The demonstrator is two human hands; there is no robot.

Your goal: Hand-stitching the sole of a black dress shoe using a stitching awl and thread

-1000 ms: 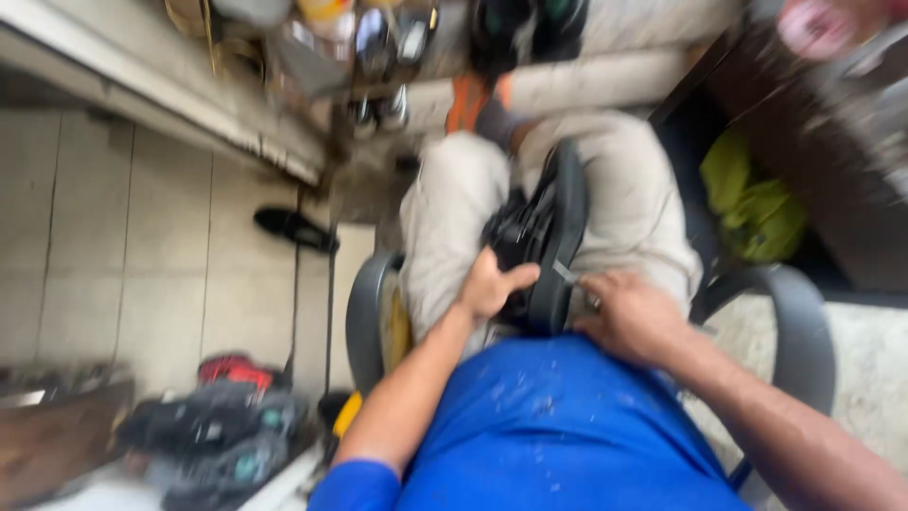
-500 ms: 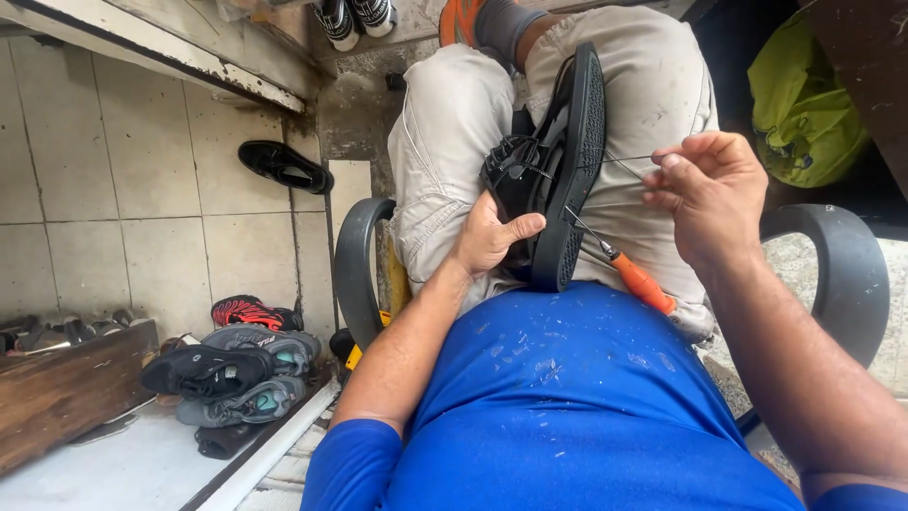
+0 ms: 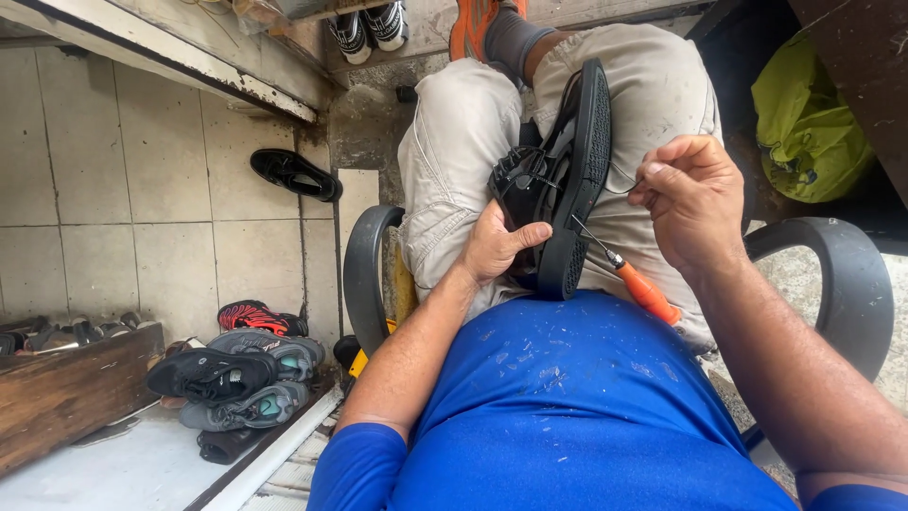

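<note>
Now the right hand point(image 3: 695, 203) has risen away from the awl point(image 3: 629, 274), fingers pinched on thread, while the left hand point(image 3: 497, 248) grips the shoe point(image 3: 567, 180) on the lap, so the stitch tightens.

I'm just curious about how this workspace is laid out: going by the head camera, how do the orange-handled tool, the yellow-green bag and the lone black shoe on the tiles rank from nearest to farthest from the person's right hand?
From the right hand:
1. Orange-handled tool, just below it on the lap.
2. Yellow-green bag, up to its right.
3. Lone black shoe, far left on the tiles.
</note>
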